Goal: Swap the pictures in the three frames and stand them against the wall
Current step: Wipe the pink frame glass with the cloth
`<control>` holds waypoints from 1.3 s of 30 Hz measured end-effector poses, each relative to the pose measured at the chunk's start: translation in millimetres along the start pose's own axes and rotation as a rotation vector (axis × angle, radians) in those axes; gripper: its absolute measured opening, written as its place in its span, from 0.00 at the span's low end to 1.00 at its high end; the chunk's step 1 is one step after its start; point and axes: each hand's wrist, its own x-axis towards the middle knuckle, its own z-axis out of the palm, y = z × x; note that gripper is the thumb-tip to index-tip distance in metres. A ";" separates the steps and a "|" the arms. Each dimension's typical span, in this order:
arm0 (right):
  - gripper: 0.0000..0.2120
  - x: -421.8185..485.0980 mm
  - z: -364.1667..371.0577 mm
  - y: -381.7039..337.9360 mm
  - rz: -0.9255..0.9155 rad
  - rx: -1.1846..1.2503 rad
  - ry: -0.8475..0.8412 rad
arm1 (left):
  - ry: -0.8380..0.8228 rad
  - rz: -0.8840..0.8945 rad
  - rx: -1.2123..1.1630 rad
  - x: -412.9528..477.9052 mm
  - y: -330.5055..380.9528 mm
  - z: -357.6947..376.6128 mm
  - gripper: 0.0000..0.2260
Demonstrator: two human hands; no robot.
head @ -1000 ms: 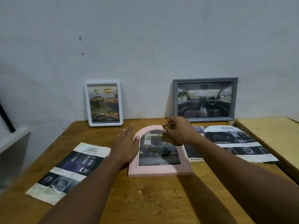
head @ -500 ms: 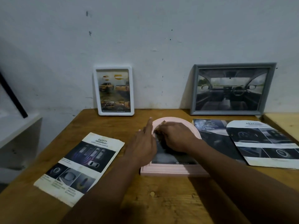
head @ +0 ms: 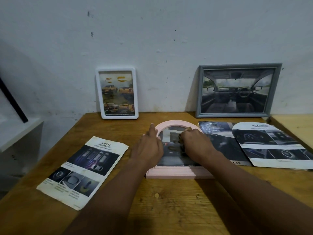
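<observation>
A pink arched frame (head: 177, 173) lies flat on the wooden table (head: 169, 206), a dark car picture showing in it. My left hand (head: 149, 148) presses along the frame's left side, fingers straight and together. Over the right part of the arch my right hand (head: 194, 143) is curled, its fingertips at the inner edge; something small and brown shows there, too unclear to name. A white frame (head: 98, 92) with a picture of yellow trucks leans upright against the wall. A grey frame (head: 232, 115) with a car-interior picture leans there too.
A "Safety" leaflet (head: 84, 168) lies on the table's left. A dark brochure (head: 221, 143) and a white "Advance" sheet (head: 274, 145) overlap on the right. A lighter table (head: 296, 126) adjoins at the right. A white shelf (head: 18, 133) stands lower at the left.
The view has moved closer to the table. My right hand slid from the top of the arch down onto its right side. My left hand stays along the frame's left edge.
</observation>
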 end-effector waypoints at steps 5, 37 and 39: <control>0.09 1.5 7.4 -18.6 0.116 0.154 0.036 | 0.007 -0.033 -0.039 -2.8 2.6 3.3 0.28; 0.10 -33.1 6.0 -39.5 -0.151 0.487 -0.037 | 0.008 -0.014 -0.109 -9.5 -4.4 -2.5 0.25; 0.12 -32.9 1.4 -29.8 -0.254 0.443 -0.074 | 0.002 -0.005 -0.099 -9.9 -3.4 -2.8 0.25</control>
